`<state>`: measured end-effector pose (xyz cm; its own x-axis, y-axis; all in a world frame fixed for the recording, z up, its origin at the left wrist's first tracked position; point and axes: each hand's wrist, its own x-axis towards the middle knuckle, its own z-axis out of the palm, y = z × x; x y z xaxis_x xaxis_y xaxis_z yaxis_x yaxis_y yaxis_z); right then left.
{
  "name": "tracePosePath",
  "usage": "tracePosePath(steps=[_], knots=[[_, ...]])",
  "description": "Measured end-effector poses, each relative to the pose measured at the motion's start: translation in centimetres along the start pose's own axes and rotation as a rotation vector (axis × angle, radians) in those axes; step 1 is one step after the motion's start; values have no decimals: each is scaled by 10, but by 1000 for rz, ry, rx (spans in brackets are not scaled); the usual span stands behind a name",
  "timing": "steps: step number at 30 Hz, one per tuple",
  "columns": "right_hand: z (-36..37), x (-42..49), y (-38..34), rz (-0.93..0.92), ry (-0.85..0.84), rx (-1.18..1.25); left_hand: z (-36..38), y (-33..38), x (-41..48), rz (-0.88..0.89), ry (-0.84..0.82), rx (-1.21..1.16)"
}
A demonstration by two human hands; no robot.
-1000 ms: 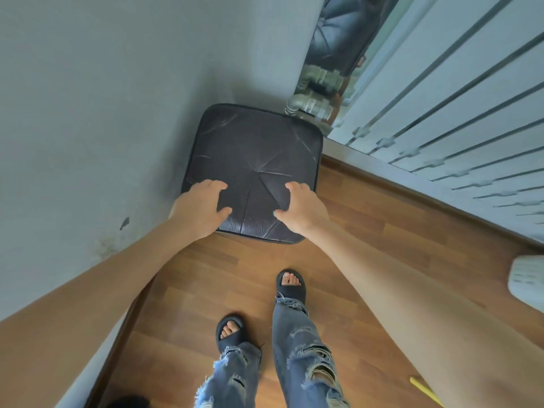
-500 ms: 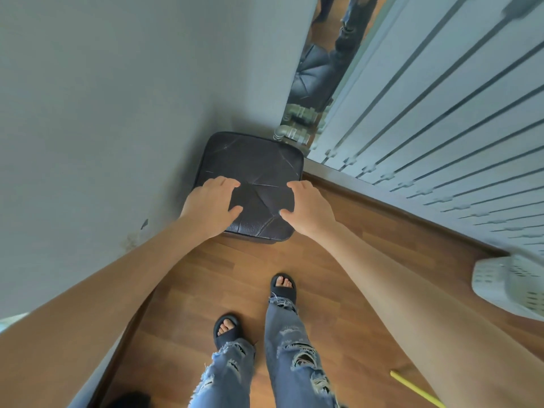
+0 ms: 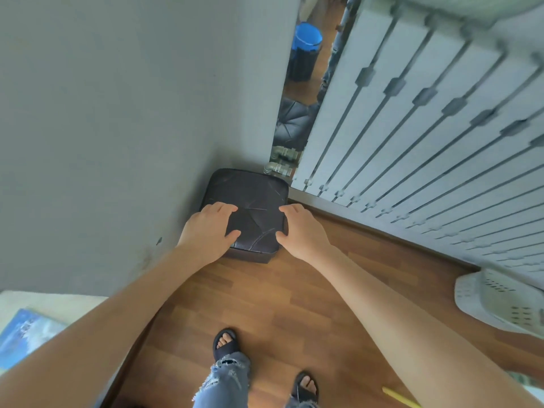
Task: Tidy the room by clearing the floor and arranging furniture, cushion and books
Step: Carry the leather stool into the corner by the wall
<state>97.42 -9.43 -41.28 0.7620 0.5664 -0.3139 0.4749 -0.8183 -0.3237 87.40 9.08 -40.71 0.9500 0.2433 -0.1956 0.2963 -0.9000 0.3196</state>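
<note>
A square black leather stool stands on the wooden floor, tucked into the corner between the grey wall and a white slatted panel. My left hand holds the stool's near left corner, its fingers curled over the top. Across from it, my right hand holds the near right corner, thumb on the top. A blue book lies on a cream surface at the lower left.
A narrow mirror strip behind the stool reflects it and a blue bin. Metal pipe fittings sit at the mirror's foot. A white perforated basket stands at the right. A yellow stick lies by my feet.
The view has risen and pulled back, so the stool looks smaller and farther. Both hands stay on its near corners. The book and basket have come into view.
</note>
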Motion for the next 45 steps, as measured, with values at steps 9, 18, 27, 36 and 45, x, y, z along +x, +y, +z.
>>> tracePosePath(steps=[9,18,27,36,45], knots=[[-47,-82,19,-109,50,-34,-30,61,-83,-18,32,50],[-78,-173,53,-236,87,-76,-38,137,-170,-96,181,58],[-92,-236,83,-283,103,-52,-34,204,-222,-90,265,43],[-92,-283,99,-247,149,-50,-31,230,-251,-21,293,54],[-87,-343,101,-110,190,-29,-21,240,-274,121,269,59]])
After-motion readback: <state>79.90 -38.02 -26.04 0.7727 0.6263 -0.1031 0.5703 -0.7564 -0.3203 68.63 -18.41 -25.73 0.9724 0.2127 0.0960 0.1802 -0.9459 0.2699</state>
